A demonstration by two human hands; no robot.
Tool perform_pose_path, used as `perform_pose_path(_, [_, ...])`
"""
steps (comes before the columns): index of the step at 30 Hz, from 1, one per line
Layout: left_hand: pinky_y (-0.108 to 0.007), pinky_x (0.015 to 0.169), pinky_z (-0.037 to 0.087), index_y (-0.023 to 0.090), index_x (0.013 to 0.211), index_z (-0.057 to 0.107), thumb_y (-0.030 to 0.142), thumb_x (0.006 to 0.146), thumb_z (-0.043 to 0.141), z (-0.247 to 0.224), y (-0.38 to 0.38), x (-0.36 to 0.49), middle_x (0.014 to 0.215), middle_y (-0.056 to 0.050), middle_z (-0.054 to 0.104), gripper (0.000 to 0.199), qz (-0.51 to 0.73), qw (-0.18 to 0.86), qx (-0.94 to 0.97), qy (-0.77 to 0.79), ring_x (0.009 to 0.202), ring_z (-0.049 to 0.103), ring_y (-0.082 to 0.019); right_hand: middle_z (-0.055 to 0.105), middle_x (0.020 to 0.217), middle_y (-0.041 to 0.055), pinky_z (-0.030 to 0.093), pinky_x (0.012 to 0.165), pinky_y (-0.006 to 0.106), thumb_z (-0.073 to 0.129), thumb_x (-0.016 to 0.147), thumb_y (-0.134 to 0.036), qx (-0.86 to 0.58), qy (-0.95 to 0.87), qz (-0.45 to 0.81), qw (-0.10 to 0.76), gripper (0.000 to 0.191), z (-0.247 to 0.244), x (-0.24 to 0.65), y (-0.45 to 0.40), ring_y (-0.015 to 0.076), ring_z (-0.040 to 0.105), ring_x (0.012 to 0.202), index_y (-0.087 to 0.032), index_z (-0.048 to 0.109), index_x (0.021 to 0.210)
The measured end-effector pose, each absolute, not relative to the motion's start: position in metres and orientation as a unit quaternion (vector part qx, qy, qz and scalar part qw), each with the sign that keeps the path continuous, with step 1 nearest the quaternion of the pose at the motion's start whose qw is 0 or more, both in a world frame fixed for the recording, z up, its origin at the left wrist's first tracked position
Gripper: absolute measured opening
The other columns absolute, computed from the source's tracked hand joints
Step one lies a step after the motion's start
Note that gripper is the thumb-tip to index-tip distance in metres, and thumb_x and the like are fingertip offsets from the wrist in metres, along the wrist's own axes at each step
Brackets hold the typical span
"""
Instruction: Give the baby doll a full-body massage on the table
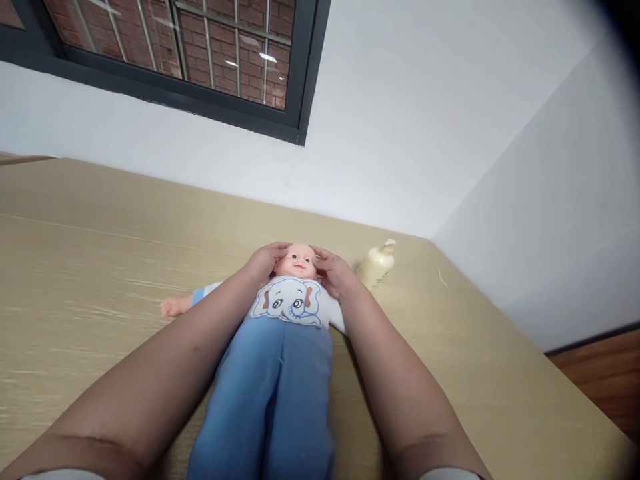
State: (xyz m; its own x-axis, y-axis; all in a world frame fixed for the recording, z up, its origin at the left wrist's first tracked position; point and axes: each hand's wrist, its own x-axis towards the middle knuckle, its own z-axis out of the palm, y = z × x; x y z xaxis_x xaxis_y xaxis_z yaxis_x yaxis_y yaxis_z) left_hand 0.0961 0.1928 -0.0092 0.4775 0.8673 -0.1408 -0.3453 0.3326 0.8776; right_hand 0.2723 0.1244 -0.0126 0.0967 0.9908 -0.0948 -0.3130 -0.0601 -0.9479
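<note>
A baby doll (287,320) lies face up on a light wooden table (100,267), its head toward the far edge and its legs running back toward the near edge, between the person's two forearms. The left hand (263,261) cups the doll's head from one side, fingers curved over the crown and temple; the right hand (336,272) cups it from the other side, fingers laid along the cheek and top of the head. Both hands are in contact with the head, each partly curled against it rather than spread flat, so the head sits framed between the two palms.

The doll wears a white shirt printed with a blue elephant and blue trousers. One of its arms stretches out sideways toward the table's left edge, its small bare hand resting on the wood; the other arm is hidden under the person's right wrist.

A pale cream bottle (376,263) lies tilted on the table just beside the right hand, near the table's far right corner, where two white walls meet. A dark-framed window (200,60) with bars, showing brick beyond, is set in the wall above the far edge.
</note>
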Motion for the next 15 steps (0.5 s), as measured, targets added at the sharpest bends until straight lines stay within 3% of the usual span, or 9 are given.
perform_pose_path(3, [-0.040,0.071,0.057,0.013,0.102,0.069,0.020,0.059,0.076,-0.009,0.192,0.097,0.097,-0.015,0.074,0.043,0.403,0.749,0.412,0.327,0.082,0.072,-0.030,0.073,0.120,0.0058,0.056,0.074,0.032,0.082,0.070,-0.028,-0.446,-0.393,0.565,0.572,0.052,-0.013,0.274,0.123,0.0227,0.070,0.097,-0.025,0.069,0.120])
perform_pose_path(7, [-0.036,0.071,0.056,0.013,0.091,0.068,0.032,0.063,0.080,-0.012,0.193,0.099,0.091,-0.013,0.073,0.036,0.427,0.735,0.440,0.290,0.079,0.070,-0.026,0.074,0.113,0.0053,0.056,0.074,0.032,0.083,0.071,-0.033,-0.484,-0.389,0.535,0.574,0.055,-0.015,0.270,0.126,0.0220,0.069,0.093,-0.025,0.066,0.124])
perform_pose_path(11, [-0.034,0.068,0.055,0.015,0.094,0.065,0.035,0.058,0.087,-0.011,0.194,0.099,0.086,-0.010,0.073,0.047,0.417,0.702,0.485,0.313,0.076,0.070,-0.025,0.075,0.108,0.0058,0.056,0.080,0.034,0.082,0.073,-0.040,-0.500,-0.412,0.484,0.588,0.051,-0.020,0.265,0.131,0.0212,0.070,0.092,-0.023,0.066,0.118])
perform_pose_path(15, [-0.032,0.065,0.055,0.018,0.100,0.063,0.036,0.061,0.087,-0.009,0.194,0.098,0.087,-0.008,0.073,0.049,0.396,0.683,0.509,0.342,0.079,0.071,-0.026,0.075,0.107,0.0064,0.056,0.085,0.037,0.083,0.072,-0.047,-0.515,-0.435,0.444,0.590,0.051,-0.025,0.264,0.137,0.0219,0.071,0.093,-0.021,0.067,0.113])
